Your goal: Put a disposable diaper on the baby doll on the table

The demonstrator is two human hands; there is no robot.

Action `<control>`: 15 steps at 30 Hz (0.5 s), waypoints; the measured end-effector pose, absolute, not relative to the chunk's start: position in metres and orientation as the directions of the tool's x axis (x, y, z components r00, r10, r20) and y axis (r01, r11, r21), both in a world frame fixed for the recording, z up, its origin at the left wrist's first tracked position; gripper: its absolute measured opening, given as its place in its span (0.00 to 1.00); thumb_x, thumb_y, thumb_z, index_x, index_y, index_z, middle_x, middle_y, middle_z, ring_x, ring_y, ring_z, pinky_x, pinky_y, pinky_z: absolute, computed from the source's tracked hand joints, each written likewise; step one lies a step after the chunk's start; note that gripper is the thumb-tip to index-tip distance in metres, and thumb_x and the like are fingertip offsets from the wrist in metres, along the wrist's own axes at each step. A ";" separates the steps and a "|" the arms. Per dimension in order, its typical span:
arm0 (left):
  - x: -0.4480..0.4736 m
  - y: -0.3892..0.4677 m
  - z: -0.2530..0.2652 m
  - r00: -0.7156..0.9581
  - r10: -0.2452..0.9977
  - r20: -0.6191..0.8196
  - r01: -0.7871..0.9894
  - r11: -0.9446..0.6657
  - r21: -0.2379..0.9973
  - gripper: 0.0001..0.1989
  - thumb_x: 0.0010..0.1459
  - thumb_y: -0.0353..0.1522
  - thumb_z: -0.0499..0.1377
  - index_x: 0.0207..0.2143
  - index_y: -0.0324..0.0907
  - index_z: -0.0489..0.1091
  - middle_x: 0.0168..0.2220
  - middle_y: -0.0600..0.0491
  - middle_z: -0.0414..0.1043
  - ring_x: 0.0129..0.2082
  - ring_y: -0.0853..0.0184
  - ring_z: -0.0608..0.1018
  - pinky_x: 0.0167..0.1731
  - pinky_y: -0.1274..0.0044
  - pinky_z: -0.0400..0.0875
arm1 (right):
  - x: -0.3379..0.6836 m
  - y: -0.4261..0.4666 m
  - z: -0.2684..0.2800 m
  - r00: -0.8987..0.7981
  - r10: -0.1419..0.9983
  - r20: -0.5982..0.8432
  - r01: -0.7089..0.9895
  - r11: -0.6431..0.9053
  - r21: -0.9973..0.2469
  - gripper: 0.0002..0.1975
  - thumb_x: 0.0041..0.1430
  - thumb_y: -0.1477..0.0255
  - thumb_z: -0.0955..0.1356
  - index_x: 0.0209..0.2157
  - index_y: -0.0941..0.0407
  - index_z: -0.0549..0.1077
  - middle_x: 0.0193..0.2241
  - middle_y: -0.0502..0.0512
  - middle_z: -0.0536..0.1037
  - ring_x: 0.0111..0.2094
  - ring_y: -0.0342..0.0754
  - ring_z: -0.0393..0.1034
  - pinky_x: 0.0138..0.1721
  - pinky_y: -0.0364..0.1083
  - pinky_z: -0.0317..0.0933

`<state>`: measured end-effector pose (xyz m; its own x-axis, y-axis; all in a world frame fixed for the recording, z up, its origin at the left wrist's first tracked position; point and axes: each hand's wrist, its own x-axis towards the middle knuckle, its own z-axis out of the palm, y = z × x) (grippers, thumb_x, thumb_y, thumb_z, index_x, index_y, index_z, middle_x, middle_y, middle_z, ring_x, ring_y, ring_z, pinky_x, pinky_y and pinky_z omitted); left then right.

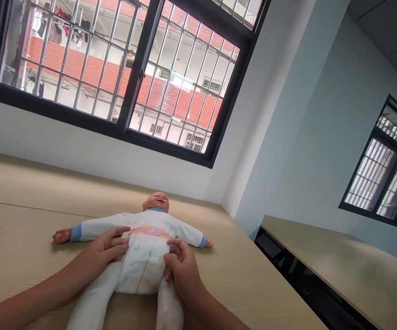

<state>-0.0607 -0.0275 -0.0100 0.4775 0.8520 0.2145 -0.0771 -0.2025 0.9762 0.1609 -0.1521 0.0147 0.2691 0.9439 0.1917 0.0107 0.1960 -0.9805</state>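
Note:
A baby doll (156,201) lies on its back on the table, head toward the window and arms stretched out sideways. It wears a white top with blue cuffs and collar. Around its hips is a white diaper (142,266) with a coloured waistband and a yellow line down the front. My left hand (111,245) rests at the diaper's left side, fingers extended along its edge. At the opposite side my right hand (182,266) has its thumb and fingers bent in against the diaper's edge by the hip. Whatever lies between those fingertips is hidden.
The light wooden table (246,284) reaches back to the wall below a barred window (126,82). A second table (339,261) with dark open shelving stands to the right, past a gap. Another window (380,169) is on the far right wall.

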 end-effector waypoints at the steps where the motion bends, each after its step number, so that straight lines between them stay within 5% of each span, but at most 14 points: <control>1: -0.062 -0.023 -0.015 0.466 0.861 0.202 -0.072 -0.191 0.979 0.30 0.59 0.49 0.68 0.58 0.45 0.69 0.43 0.49 0.84 0.45 0.57 0.83 0.41 0.72 0.76 | 0.162 -0.151 0.012 0.310 0.926 0.216 0.038 0.215 -0.976 0.18 0.48 0.64 0.71 0.40 0.56 0.71 0.38 0.53 0.77 0.17 0.37 0.58 0.19 0.41 0.52; 6: -0.068 -0.009 -0.029 0.435 0.858 0.271 0.012 -0.306 0.952 0.20 0.60 0.51 0.66 0.42 0.46 0.72 0.28 0.59 0.71 0.30 0.64 0.71 0.29 0.78 0.63 | 0.171 -0.150 0.000 0.332 0.860 0.387 0.282 0.301 -0.911 0.09 0.55 0.64 0.69 0.31 0.55 0.69 0.26 0.48 0.69 0.26 0.43 0.59 0.27 0.43 0.55; 10: -0.069 -0.008 -0.031 0.435 0.824 0.362 0.113 -0.449 0.886 0.22 0.63 0.50 0.62 0.25 0.44 0.67 0.26 0.57 0.65 0.30 0.65 0.67 0.31 0.77 0.62 | 0.180 -0.145 -0.004 0.257 0.850 0.460 0.441 0.321 -0.838 0.16 0.62 0.62 0.66 0.23 0.53 0.61 0.22 0.45 0.61 0.27 0.44 0.53 0.30 0.45 0.50; 15: -0.068 -0.008 -0.028 0.454 0.818 0.353 0.157 -0.464 0.872 0.23 0.66 0.49 0.60 0.24 0.44 0.67 0.26 0.57 0.65 0.30 0.65 0.67 0.31 0.77 0.61 | 0.191 -0.134 -0.007 0.275 0.821 0.501 0.556 0.290 -0.779 0.22 0.66 0.61 0.63 0.20 0.52 0.55 0.20 0.44 0.55 0.25 0.43 0.48 0.28 0.46 0.44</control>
